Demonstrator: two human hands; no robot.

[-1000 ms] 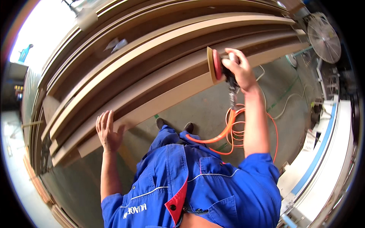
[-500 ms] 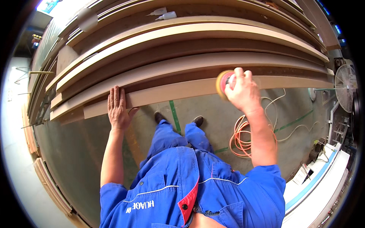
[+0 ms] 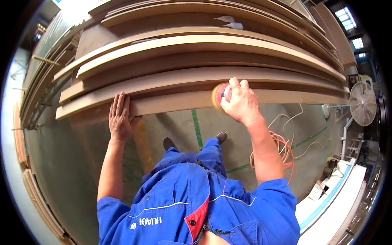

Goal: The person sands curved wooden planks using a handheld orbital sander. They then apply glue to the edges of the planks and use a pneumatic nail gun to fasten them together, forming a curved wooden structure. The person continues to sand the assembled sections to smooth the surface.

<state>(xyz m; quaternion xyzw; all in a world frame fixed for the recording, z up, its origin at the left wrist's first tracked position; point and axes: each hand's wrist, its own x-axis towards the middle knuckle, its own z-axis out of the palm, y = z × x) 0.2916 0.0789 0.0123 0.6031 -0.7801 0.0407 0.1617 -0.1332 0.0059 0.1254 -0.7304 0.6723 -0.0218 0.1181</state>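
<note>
Resting open and flat, the left hand is touching the left end of the nearest board. White lettering is showing on the blue jacket; no brand logged. Mid-board, the round sander is sitting against that board's face, contact unclear; the right hand is gripping it. Progress: work is looking underway, but done and undone stretches aren't separating visibly; further boards are lying on the far side. Orange hose is coiling at right.
</note>
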